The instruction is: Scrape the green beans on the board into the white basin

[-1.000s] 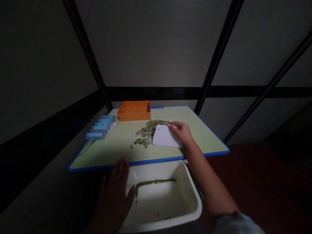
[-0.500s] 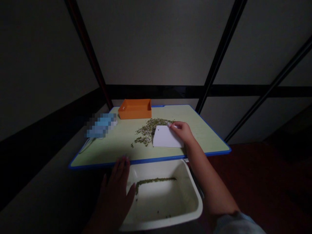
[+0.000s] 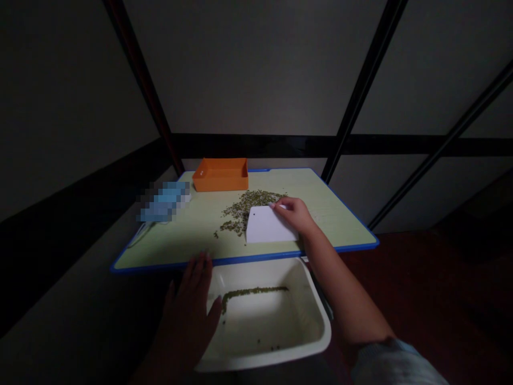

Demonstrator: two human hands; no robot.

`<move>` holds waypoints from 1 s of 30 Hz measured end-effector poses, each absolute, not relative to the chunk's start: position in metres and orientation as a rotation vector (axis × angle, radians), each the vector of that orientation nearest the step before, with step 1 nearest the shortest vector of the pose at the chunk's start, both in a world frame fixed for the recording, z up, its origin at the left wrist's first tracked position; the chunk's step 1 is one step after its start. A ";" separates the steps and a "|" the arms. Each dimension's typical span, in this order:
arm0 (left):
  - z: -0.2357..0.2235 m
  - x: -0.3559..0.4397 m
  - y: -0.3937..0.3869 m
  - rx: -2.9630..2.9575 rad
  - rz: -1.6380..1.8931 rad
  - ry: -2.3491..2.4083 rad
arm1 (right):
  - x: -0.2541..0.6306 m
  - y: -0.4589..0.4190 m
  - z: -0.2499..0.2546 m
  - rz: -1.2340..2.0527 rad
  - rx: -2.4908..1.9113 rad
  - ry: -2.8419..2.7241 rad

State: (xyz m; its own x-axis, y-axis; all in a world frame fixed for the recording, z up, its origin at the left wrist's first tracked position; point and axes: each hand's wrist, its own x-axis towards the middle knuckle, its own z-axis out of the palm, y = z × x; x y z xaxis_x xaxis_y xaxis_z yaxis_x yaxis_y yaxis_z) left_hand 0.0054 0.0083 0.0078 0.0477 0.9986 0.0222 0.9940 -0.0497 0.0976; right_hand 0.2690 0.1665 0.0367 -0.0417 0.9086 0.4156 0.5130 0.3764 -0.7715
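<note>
One white dough scraper (image 3: 266, 225) is pinched in the right hand (image 3: 297, 215) beside greenish seeds (image 3: 256, 199), with the left hand (image 3: 189, 313), fingers outstretched, at a white basin (image 3: 268, 321).

We are drawing the scraper (image 3: 271, 224) nearer to the close edge of the surface (image 3: 336, 216) and a little further left than a second ago, our right hand (image 3: 295, 214) travelling along with it. We are also turning the scraper slightly: its left lower corner is swinging towards us, so its bottom edge is lying more level. Past its top edge we are now seeing more of the grains (image 3: 260, 198). Meanwhile we are tipping our view slightly downward, so the surface, box (image 3: 220, 183) and tub (image 3: 264, 323) are appearing higher.
</note>
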 end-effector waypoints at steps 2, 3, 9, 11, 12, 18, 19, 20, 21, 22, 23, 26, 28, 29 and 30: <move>0.007 0.005 0.008 2.247 0.138 2.125 | 0.269 0.167 0.037 0.513 -1.274 -1.685; 0.007 0.005 0.008 2.249 0.141 2.127 | 0.268 0.166 0.037 0.502 -1.277 -1.689; 0.009 0.005 0.008 2.237 0.125 2.117 | 0.259 0.165 0.035 0.486 -1.223 -1.798; 0.008 0.004 0.008 2.252 0.139 2.119 | 0.256 0.165 0.034 0.523 -1.189 -1.844; 0.007 0.004 0.009 2.261 0.145 2.121 | 0.255 0.165 0.033 0.546 -1.170 -1.864; 0.006 0.004 0.009 2.271 0.125 2.122 | 0.253 0.162 0.035 0.631 -1.114 -1.868; 0.007 0.004 0.009 2.267 0.120 2.123 | 0.253 0.162 0.036 0.643 -1.114 -1.856; 0.008 0.005 0.009 2.263 0.113 2.122 | 0.253 0.162 0.037 0.654 -1.116 -1.836; 0.009 0.005 0.009 2.258 0.107 2.122 | 0.254 0.161 0.038 0.658 -1.120 -1.806; 0.010 0.006 0.009 2.254 0.104 2.123 | 0.255 0.162 0.039 0.651 -1.128 -1.765; 0.010 0.006 0.009 2.250 0.102 2.126 | 0.256 0.162 0.040 0.633 -1.141 -1.719; 0.010 0.006 0.008 2.235 0.105 2.139 | 0.262 0.164 0.040 0.500 -1.216 -1.596; 0.008 0.005 0.008 2.233 0.109 2.137 | 0.266 0.165 0.040 0.393 -1.285 -1.548; 0.007 0.004 0.008 2.238 0.112 2.133 | 0.268 0.165 0.040 0.351 -1.312 -1.529; 0.006 0.004 0.008 2.247 0.119 2.128 | 0.269 0.165 0.040 0.324 -1.330 -1.514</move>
